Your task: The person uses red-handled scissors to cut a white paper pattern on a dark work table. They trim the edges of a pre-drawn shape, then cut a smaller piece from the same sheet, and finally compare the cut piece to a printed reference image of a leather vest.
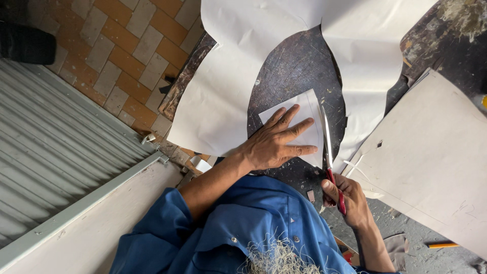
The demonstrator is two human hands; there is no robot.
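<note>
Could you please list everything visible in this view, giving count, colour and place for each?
small paper piece: one, white, flat on the dark worktop under the left hand
scissors: one, red handles, blades along the paper's right edge
large paper sheet: one, white, with a big cut-out, spread over the worktop
worktop: one, dark and scratched, centre
board: one, pale grey, right
pencil: one, orange, lower right
brick floor: tan, upper left
shutter: grey, ribbed, left
left hand: pressing the paper piece
right hand: gripping the scissors
</note>
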